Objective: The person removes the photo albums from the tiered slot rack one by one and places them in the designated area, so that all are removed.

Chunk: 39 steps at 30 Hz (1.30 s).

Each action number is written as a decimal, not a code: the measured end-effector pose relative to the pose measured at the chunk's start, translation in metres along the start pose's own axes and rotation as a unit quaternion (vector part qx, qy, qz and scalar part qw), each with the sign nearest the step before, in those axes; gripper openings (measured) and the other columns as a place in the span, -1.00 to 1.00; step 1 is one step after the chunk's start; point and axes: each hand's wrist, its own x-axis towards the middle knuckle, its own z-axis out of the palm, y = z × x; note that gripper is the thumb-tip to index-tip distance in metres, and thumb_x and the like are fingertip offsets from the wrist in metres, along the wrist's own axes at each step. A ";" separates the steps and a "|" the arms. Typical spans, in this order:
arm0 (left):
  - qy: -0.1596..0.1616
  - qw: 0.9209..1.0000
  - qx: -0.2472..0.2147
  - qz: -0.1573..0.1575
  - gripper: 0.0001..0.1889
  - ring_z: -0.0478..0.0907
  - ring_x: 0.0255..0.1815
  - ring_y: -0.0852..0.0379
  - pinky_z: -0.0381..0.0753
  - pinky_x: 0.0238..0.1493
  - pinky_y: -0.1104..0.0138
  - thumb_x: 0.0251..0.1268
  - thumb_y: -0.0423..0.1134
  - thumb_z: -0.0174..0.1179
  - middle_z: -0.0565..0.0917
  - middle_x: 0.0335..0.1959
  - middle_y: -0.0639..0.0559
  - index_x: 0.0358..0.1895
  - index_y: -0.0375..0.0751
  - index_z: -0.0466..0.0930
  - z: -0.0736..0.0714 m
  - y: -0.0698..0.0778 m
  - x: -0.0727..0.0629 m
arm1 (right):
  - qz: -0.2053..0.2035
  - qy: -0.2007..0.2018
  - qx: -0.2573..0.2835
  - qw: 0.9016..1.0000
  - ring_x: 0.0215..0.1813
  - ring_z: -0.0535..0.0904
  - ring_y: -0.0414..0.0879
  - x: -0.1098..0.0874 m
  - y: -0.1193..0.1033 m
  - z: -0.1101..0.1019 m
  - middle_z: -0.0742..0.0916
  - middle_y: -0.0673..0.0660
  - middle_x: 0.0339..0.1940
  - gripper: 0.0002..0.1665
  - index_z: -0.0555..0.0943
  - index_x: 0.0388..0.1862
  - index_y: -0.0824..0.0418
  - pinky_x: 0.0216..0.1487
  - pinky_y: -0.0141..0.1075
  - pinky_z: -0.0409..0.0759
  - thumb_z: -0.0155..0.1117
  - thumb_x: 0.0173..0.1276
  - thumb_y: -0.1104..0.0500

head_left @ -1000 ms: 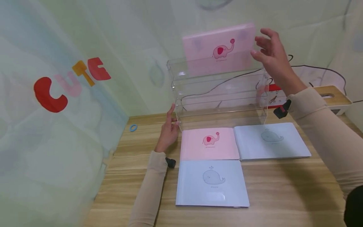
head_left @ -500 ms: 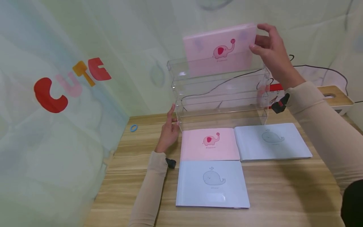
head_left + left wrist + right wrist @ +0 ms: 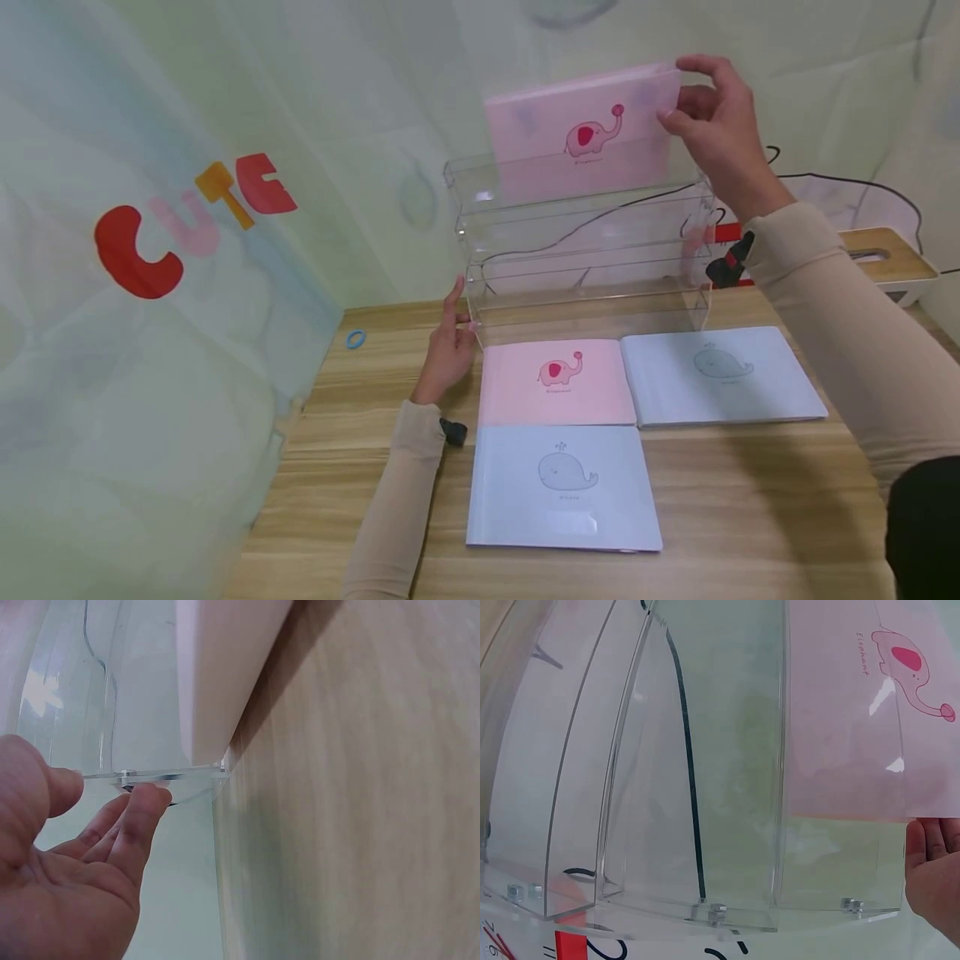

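A pink elephant book (image 3: 540,133) stands upright in the top tier of a clear acrylic rack (image 3: 585,250), seemingly with another pink book behind it. My right hand (image 3: 720,125) pinches its right edge, thumb at the front and index finger at the upper corner; in the right wrist view only part of the right hand (image 3: 934,877) shows, at that edge. My left hand (image 3: 447,350) touches the rack's lower left side panel with fairly straight fingers. In the left wrist view, the fingertips of the left hand (image 3: 82,870) are right at the panel's edge.
Before the rack lie another pink elephant book (image 3: 510,383), a blue whale book (image 3: 502,492) and a second blue whale book (image 3: 780,358). A blue ring (image 3: 356,339) is on the wooden table (image 3: 337,467). A wood-topped box (image 3: 892,258) stands right.
My right hand, at first apart from the upper pink book, has moved slightly left onto its right edge and drawn its fingers in. The left hand has stayed at the rack.
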 end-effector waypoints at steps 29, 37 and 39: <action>-0.003 1.000 -0.005 -0.007 -0.16 0.48 -0.41 0.10 0.52 -0.30 0.31 0.67 -0.42 0.01 0.64 0.07 -0.36 0.78 0.22 -0.17 0.001 0.000 -0.002 | -0.046 0.029 0.004 0.998 0.14 0.62 -0.14 0.013 -0.001 0.015 0.69 -0.06 0.14 -0.42 0.50 0.46 -0.13 0.34 -0.29 0.62 0.37 0.54 0.20; -0.003 1.000 -0.002 0.000 -0.15 0.45 -0.43 0.12 0.50 -0.31 0.33 0.66 -0.43 0.02 0.65 0.08 -0.36 0.78 0.21 -0.17 0.002 0.002 -0.004 | -0.031 0.006 0.021 0.999 0.10 0.62 -0.13 0.022 -0.003 0.012 0.74 -0.08 0.01 -0.64 0.75 0.25 0.03 0.25 -0.37 0.65 0.40 0.53 0.18; -0.002 1.000 -0.004 0.000 -0.14 0.46 -0.43 0.12 0.50 -0.32 0.33 0.65 -0.44 0.03 0.65 0.08 -0.37 0.78 0.22 -0.17 0.002 0.003 -0.003 | -0.027 0.012 0.026 0.999 0.09 0.61 -0.14 0.022 -0.003 0.013 0.74 -0.08 -0.03 -0.66 0.77 0.23 0.05 0.22 -0.38 0.64 0.40 0.53 0.18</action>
